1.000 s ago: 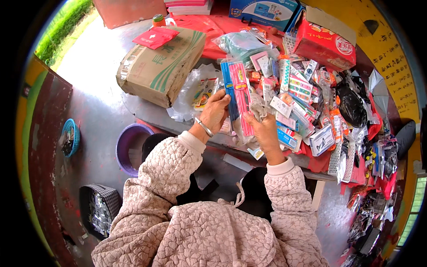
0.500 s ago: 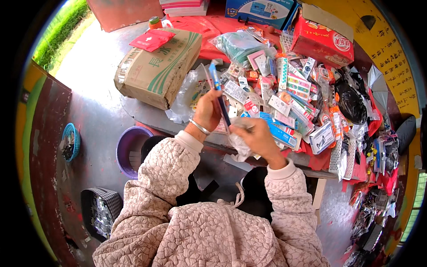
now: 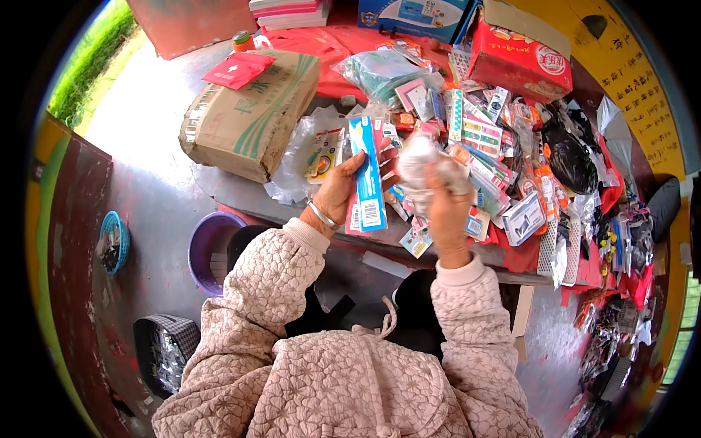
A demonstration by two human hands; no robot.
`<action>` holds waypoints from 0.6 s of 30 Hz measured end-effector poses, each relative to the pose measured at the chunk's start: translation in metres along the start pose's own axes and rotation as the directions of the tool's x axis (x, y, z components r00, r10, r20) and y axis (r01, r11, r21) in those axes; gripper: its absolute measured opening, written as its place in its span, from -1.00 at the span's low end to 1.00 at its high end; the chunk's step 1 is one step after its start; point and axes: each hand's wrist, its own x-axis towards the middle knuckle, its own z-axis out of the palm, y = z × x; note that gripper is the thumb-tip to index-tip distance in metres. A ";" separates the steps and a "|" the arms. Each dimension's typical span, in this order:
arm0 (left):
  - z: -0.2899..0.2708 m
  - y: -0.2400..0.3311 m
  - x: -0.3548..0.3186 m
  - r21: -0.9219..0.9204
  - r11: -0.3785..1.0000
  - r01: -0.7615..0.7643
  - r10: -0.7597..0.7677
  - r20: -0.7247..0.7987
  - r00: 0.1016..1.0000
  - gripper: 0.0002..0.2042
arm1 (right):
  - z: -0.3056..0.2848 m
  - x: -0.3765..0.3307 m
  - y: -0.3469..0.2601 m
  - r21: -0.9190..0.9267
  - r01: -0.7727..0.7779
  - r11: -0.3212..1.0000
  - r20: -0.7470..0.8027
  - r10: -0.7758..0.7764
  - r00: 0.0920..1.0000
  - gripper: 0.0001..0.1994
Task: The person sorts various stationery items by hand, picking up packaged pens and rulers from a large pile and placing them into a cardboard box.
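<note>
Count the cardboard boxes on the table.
3: a brown cardboard box at the left, a blue box at the far edge, a red box at the right. Clutter may hide more.

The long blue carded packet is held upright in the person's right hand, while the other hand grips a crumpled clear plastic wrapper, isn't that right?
Not quite: the head view shows the long blue carded packet held upright in the left hand, the one with the bangle at its wrist. The right hand is the one that grips the crumpled clear plastic wrapper.
</note>
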 end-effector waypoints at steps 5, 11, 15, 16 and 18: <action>-0.016 -0.002 0.002 0.060 0.993 -0.106 0.102 0.055 0.993 -0.63 | 0.037 -0.018 0.019 -0.397 0.368 0.841 0.418 -0.191 0.888 -0.59; -0.026 0.029 -0.001 -0.075 0.951 -0.300 0.298 -0.047 0.954 -0.57 | 0.024 -0.036 0.011 -0.329 0.225 0.917 0.570 0.003 0.822 -0.66; -0.021 0.030 -0.004 -0.089 0.957 -0.275 0.272 -0.037 0.961 -0.62 | -0.017 -0.008 0.035 -0.085 -0.484 0.871 -0.053 0.481 0.875 -0.90; -0.020 0.029 -0.003 -0.065 0.964 -0.256 0.256 -0.012 0.967 -0.62 | -0.015 0.001 0.036 0.035 -0.428 0.903 -0.128 0.429 0.894 -0.89; -0.014 0.023 -0.004 -0.001 0.979 -0.203 0.203 0.003 0.979 -0.61 | -0.013 0.013 0.032 0.254 -0.268 0.929 -0.293 0.338 0.894 -0.79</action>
